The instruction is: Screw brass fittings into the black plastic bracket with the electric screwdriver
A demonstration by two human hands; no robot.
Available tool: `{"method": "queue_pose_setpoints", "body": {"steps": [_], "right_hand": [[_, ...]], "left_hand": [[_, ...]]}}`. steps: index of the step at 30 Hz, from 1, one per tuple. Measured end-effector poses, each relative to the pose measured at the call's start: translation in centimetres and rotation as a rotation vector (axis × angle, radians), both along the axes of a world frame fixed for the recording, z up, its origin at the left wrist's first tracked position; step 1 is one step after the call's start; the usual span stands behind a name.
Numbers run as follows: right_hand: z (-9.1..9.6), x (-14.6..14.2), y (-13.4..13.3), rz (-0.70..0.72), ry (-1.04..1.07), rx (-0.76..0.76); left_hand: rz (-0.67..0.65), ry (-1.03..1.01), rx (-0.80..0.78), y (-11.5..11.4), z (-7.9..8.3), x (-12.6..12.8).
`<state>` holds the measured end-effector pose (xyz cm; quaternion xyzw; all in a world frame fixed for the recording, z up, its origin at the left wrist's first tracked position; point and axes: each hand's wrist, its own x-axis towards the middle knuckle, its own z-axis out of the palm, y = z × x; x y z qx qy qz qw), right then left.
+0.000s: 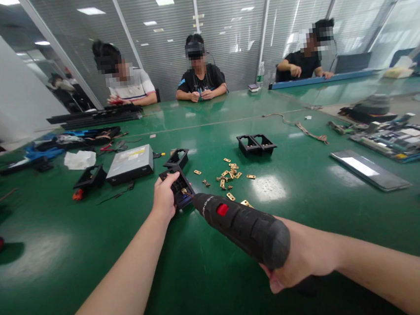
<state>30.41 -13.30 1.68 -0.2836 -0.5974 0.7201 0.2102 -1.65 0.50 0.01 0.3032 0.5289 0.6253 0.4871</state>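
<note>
My left hand grips a black plastic frame at its left side, tilted above the green table. A brass plate shows at the frame's near right part. My right hand is wrapped round the handle of a black cordless drill with a red switch. Its bit end points left into the frame near the brass plate; the exact contact is too small to tell. Just beyond lie several loose brass plates and small screws.
Black double frame stands beyond the brass pieces; another black frame is behind the held one. A silver disc drive lies left, a phone-like slab and circuit board right. Three people sit across the table.
</note>
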Motion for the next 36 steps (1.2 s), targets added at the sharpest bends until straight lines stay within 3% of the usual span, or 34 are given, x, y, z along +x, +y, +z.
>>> {"method": "queue_pose_setpoints", "body": {"steps": [36], "right_hand": [[-0.31, 0.04, 0.01, 0.031, -0.018, -0.051]], "left_hand": [[0.000, -0.020, 0.001, -0.04, 0.05, -0.04]]}}
